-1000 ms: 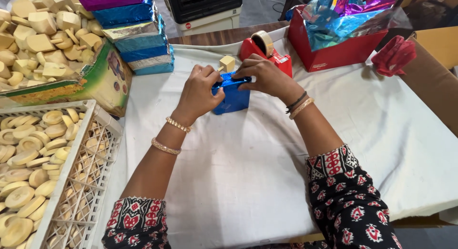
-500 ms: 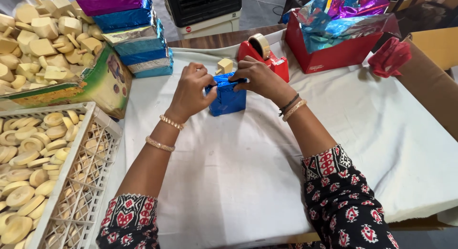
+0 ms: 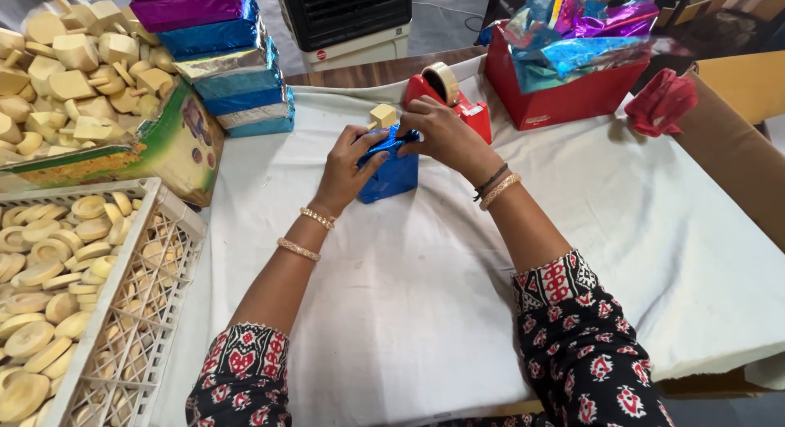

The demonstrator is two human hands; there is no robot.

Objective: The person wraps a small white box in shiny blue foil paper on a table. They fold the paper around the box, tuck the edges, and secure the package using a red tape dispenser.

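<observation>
While the blue foil-wrapped block (image 3: 391,167) stood at the table's (image 3: 425,312) centre, its sides were already covered and only the top fold remained unsealed. Your left hand (image 3: 347,161) curled around the block's 9 o'clock side. Your right hand (image 3: 446,132) pinched the foil's top edge, fingers nearly closed. At 12 o'clock sat the red tape dispenser (image 3: 448,96).
</observation>
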